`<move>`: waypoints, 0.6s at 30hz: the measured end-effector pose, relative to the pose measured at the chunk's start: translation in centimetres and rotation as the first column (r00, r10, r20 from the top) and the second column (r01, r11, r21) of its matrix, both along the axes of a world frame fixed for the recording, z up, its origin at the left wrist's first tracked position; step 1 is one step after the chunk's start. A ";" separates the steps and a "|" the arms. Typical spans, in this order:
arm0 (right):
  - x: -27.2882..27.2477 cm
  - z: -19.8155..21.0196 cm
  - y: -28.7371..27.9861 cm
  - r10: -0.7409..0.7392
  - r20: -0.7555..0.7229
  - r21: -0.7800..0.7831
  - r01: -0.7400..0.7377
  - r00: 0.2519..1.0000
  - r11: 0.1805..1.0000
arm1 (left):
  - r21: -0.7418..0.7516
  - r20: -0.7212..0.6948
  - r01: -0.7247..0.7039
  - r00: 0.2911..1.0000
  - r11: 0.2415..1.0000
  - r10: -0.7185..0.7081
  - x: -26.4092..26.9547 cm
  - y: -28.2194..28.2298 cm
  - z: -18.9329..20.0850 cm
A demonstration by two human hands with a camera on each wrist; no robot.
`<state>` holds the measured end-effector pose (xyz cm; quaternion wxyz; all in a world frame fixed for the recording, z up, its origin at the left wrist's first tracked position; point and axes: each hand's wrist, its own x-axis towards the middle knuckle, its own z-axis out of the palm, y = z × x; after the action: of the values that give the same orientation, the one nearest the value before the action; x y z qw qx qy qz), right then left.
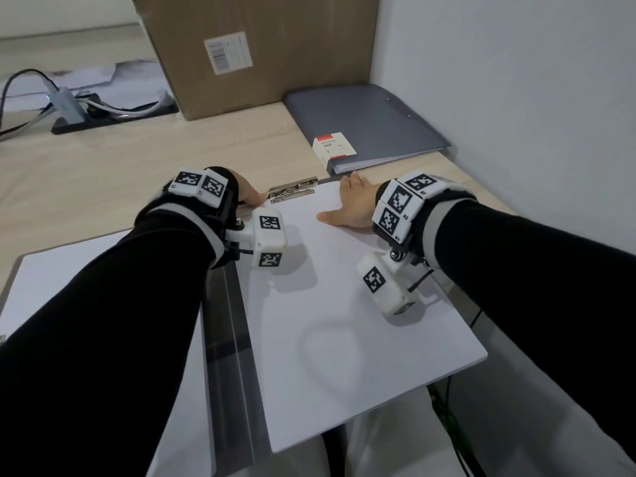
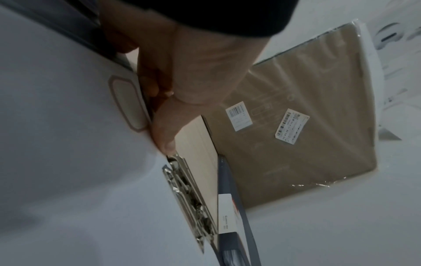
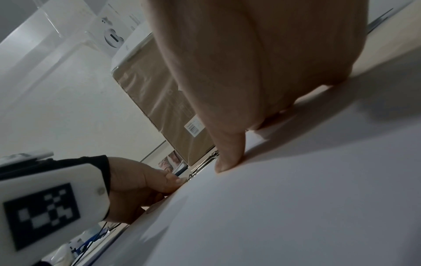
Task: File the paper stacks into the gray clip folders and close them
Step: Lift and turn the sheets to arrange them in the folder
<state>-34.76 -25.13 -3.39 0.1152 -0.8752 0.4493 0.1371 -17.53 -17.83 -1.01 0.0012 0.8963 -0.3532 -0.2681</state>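
Paper stack (image 1: 344, 304): we judge it light and floppy, its sheets prone to sliding; it lies on the open gray clip folder (image 1: 223, 325) at the table's (image 1: 103, 173) near edge.
Where to hold: we would press flat near the top edge and steady the corners.
Long axis: it runs from our lap toward the metal clip (image 1: 292, 192), top edge pointing away from us.
Left hand (image 1: 247, 194): its grip is curled, pinching the stack's top left corner beside the clip.
Right hand (image 1: 354, 204): fingers spread flat, pressing the top right of the sheet.
Closed folder (image 1: 368, 122): we see it farther back, by the wall.
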 end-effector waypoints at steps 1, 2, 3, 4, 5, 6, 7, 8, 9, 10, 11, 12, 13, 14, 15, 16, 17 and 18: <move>0.0 0.0 0.1 0.000 0.002 -0.001 0.000 1.000 1.000 | 0.020 -0.027 0.009 1.000 1.000 -0.008 0.0 0.0 0.2; -0.1 0.0 0.1 0.001 0.002 -0.001 -0.001 1.000 1.000 | 0.026 -0.068 -0.002 0.998 1.000 0.004 0.2 -0.2 0.3; -0.1 0.0 0.1 0.002 0.003 -0.003 -0.002 1.000 1.000 | 0.026 -0.126 -0.014 0.992 1.000 0.017 0.4 -0.3 0.3; -0.1 0.1 0.1 0.001 0.003 -0.007 -0.001 1.000 1.000 | 0.011 -0.188 -0.039 0.981 0.999 0.040 0.6 -0.4 0.3; 0.0 0.1 0.1 -0.002 0.003 -0.010 0.002 1.000 1.000 | -0.002 -0.228 -0.078 0.971 0.997 0.076 0.6 -0.3 0.3; 0.0 0.1 0.1 -0.006 0.000 -0.009 0.006 1.000 1.000 | -0.029 -0.267 -0.146 0.954 0.989 0.133 0.7 -0.1 0.2; 0.0 0.1 0.1 -0.006 -0.001 -0.005 0.006 1.000 1.000 | -0.050 -0.253 -0.175 0.955 0.983 0.157 0.9 0.0 -0.1; 0.0 0.2 0.2 -0.003 -0.007 -0.005 0.003 1.000 1.000 | -0.076 -0.214 -0.165 0.966 0.983 0.146 1.1 0.2 -0.2; 0.0 0.2 0.4 -0.001 -0.010 -0.008 0.001 1.000 1.000 | -0.086 -0.202 -0.149 0.971 0.985 0.129 1.1 0.5 -0.3; 0.0 0.2 0.4 -0.002 -0.008 -0.014 0.002 1.000 1.000 | -0.101 -0.223 -0.166 0.965 0.981 0.140 1.1 0.6 -0.2; 0.0 0.2 0.4 -0.002 -0.010 -0.023 0.002 1.000 1.000 | -0.114 -0.275 -0.201 0.947 0.973 0.164 1.1 0.6 -0.2; 0.1 0.3 0.4 0.003 -0.027 -0.046 -0.005 1.000 0.999 | -0.127 -0.345 -0.250 0.919 0.960 0.193 1.3 0.7 -0.1; 0.1 0.4 0.4 0.009 -0.044 -0.075 -0.012 0.999 0.997 | -0.127 -0.422 -0.306 0.878 0.943 0.228 1.1 1.0 0.1; 0.2 0.6 0.4 0.006 -0.043 -0.090 -0.010 0.999 0.996 | -0.131 -0.482 -0.357 0.838 0.925 0.256 0.8 1.2 0.3; 0.2 0.9 0.4 0.004 -0.043 -0.087 -0.008 0.999 0.996 | -0.157 -0.509 -0.398 0.817 0.904 0.271 0.5 1.5 0.4; 0.1 1.2 0.4 -0.002 -0.044 -0.083 -0.002 0.999 0.997 | -0.207 -0.520 -0.435 0.807 0.876 0.278 0.2 1.7 0.6; 0.1 1.5 0.4 -0.009 -0.034 -0.088 0.006 0.999 0.996 | -0.278 -0.508 -0.471 0.812 0.837 0.288 0.1 2.0 0.9; 0.0 1.8 0.4 -0.015 -0.022 -0.093 0.013 1.000 0.996 | -0.362 -0.488 -0.498 0.822 0.788 0.295 0.0 2.3 1.2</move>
<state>-34.73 -24.69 -1.60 0.0704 -0.8748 0.4627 0.1251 -17.51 -15.50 0.20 0.3511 0.8469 -0.1984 -0.3466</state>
